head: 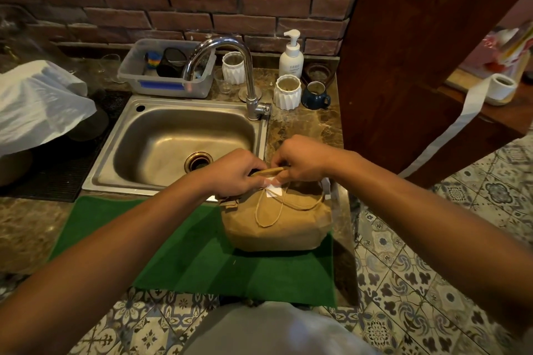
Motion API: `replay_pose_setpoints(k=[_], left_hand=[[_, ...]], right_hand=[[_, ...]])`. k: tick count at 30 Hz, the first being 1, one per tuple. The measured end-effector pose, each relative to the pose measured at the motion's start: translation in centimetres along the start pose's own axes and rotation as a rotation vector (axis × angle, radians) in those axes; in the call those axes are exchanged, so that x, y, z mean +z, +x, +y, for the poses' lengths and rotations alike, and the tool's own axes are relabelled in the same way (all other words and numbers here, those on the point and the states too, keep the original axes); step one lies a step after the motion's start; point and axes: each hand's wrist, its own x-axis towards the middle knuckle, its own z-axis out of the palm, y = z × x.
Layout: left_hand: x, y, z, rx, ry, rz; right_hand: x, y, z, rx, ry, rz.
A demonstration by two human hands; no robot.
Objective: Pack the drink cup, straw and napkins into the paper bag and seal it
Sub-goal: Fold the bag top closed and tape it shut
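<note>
In the head view, the paper bag (277, 216) stands on the green mat (187, 253), near the right edge of the counter and just this side of the sink (173, 141). Its top is folded over. Both hands meet at that fold. The left hand (233, 173) has its fingers curled down on the folded top and pinches it. The right hand (300, 160) pinches the fold from the other side. A small white sticker (274, 186) sits under the fingertips, partly on the bag. The string handles (274, 207) hang loose down the front. The cup, straw and napkins cannot be seen, so they are probably inside.

I think the bag is being sealed now. Some things could go wrong. If the fingers let go too soon, the fold may spring open and the sticker may not hold. If the sticker catches a string handle, it will stick badly. The bag is close to the counter edge on the right, so a hard push could tip it off. Pressing down too hard could squash the cup inside and spill the drink.
</note>
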Motion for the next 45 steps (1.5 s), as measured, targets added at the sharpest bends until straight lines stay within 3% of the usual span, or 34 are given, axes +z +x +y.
replay_pose_setpoints(k=[13,19,29,36,42,45], left_hand=[[0.5,0.2,0.2,0.031,0.118,-0.063],[0.4,0.1,-0.5,0.006,0.079,-0.065],[0.8,0.5,0.2,0.01,0.091,-0.063],[0.7,0.3,0.1,0.007,0.045,-0.039],[0.8,0.2,-0.1,0.008,0.04,-0.035],[0.7,-0.5,-0.8,-0.02,0.041,-0.038]], right_hand=[[0.9,-0.8,0.1,-0.025,-0.014,-0.032],[0.6,-0.6,0.6,0.078,0.055,-0.095],[1.8,0.5,-0.2,0.097,-0.027,-0.038],[2.6,0.2,-0.7,0.096,-0.178,0.108],[2.7,0.0,-1.2,0.105,-0.291,0.022],[2.3,-0.2,-0.5,0.089,-0.187,-0.03]])
